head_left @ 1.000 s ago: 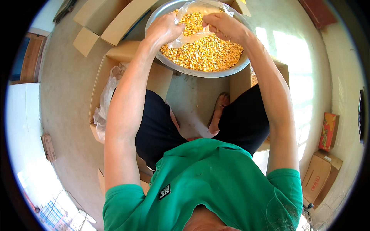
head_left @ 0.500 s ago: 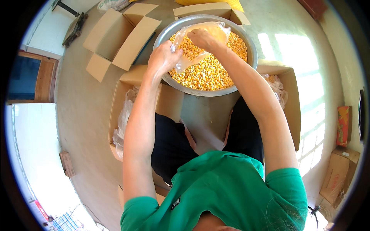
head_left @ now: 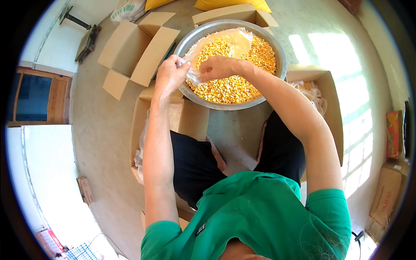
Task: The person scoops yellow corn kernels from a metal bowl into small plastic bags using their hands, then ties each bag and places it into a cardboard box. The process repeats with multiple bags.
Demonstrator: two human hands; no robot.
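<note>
A wide metal basin (head_left: 281, 60) is filled with loose yellow corn kernels (head_left: 229, 90). On the kernels lies a clear plastic bag (head_left: 241, 42), its film stretching to the basin's left side. My left hand (head_left: 170, 74) is at the left rim, thumb and fingers pinched on the edge of the bag. Over the kernels, my right hand (head_left: 218, 67) is curled with its fingertips at the film close to the left hand; it seems to grip the bag's edge, though the fingertips are partly hidden.
An open cardboard box (head_left: 182, 115) with plastic bags stands at my left knee. Another box (head_left: 331, 93) at my right holds bags with corn. Beyond the basin are an empty open box (head_left: 125, 45), a further box (head_left: 225, 14) and yellow sacks (head_left: 234, 4).
My right hand has moved from the far part of the bag toward me and left, close to my left hand. My left hand has shifted slightly left and toward me.
</note>
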